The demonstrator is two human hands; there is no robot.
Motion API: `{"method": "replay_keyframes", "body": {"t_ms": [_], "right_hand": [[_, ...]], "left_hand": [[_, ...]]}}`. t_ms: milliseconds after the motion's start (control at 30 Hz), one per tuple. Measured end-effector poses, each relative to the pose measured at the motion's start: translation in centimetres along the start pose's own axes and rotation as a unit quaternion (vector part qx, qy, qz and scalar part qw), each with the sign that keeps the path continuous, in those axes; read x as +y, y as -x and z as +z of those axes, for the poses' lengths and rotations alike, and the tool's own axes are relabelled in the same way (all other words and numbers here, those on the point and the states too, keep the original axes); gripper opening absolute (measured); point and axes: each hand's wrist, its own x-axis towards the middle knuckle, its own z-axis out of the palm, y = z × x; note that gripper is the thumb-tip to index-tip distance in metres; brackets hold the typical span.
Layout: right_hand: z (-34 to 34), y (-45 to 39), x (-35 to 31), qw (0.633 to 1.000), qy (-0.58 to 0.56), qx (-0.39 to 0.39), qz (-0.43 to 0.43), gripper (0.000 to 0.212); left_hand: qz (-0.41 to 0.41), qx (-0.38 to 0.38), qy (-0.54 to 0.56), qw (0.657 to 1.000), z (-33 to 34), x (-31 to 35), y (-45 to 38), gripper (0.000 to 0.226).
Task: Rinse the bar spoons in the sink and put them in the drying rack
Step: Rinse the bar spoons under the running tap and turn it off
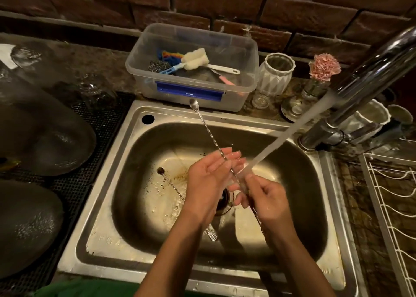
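Note:
A long twisted bar spoon (206,127) slants across the steel sink (126,143), its bowl up near the back rim. My right hand (267,197) is shut on its lower shaft. My left hand (209,175) lies flat and open under the middle of the shaft, fingers touching it. Water (290,130) from the chrome faucet (369,71) falls onto the spoon between my hands. A second bar spoon (173,185) rests on the sink floor, partly hidden by my left arm. The white wire drying rack (387,197) stands at the right.
A clear plastic tub (245,71) of brushes and scourers sits behind the sink. White ribbed jars (275,74) and a pink flower (324,67) stand near the faucet. Upturned glassware (45,134) rests on a black mat (101,121) at left. A brick wall runs behind.

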Motion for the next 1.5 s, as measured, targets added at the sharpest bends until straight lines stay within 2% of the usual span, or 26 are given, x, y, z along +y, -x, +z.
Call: {"method": "replay_keyframes", "body": {"t_ms": [67, 167, 333, 533, 633, 867, 1033, 1200, 1333, 1500], "right_hand": [[0.2, -0.6, -0.3, 0.997, -0.070, -0.005, 0.043, 0.060], [0.3, -1.6, -0.8, 0.985, -0.144, -0.032, 0.092, 0.071], [0.4, -2.4, -1.2, 0.973, -0.184, -0.066, 0.118, 0.087], [1.0, -2.7, -2.6, 0.956, -0.219, -0.116, 0.156, 0.093], [0.8, -2.4, -2.5, 0.952, -0.227, -0.122, 0.165, 0.086], [-0.7, -0.6, -1.3, 0.969, -0.157, -0.101, 0.159, 0.054], [-2.0, 1.0, -1.1, 0.982, -0.097, -0.091, 0.134, 0.022], [-2.8, 3.2, -1.2, 0.989, -0.063, -0.065, 0.121, 0.021], [-3.6, 4.8, -1.4, 0.990, -0.051, -0.057, 0.117, 0.019], [-5.1, 7.1, -1.7, 0.992, 0.022, -0.063, 0.111, 0.020]], "left_hand": [[0.006, -0.005, 0.010, 1.000, 0.0, 0.5, -0.2, 0.028], [0.026, 0.012, 0.010, 1.000, 0.1, 1.2, -0.6, 0.027], [0.058, 0.059, 0.023, 0.996, 0.4, 2.2, -0.8, 0.024], [0.073, 0.101, 0.060, 0.990, 0.4, 2.9, -0.8, 0.026], [0.068, 0.103, 0.074, 0.990, 0.3, 2.7, -0.6, 0.029], [0.024, 0.108, 0.107, 0.988, 0.6, 0.4, 0.5, 0.027], [-0.006, 0.109, 0.087, 0.990, 1.3, -1.0, 1.7, 0.031], [-0.048, 0.110, 0.147, 0.982, 1.7, -1.7, 2.7, 0.034], [-0.060, 0.109, 0.144, 0.982, 1.9, -2.0, 3.0, 0.019], [-0.070, 0.114, 0.160, 0.978, 1.9, -2.0, 2.9, 0.022]]}}
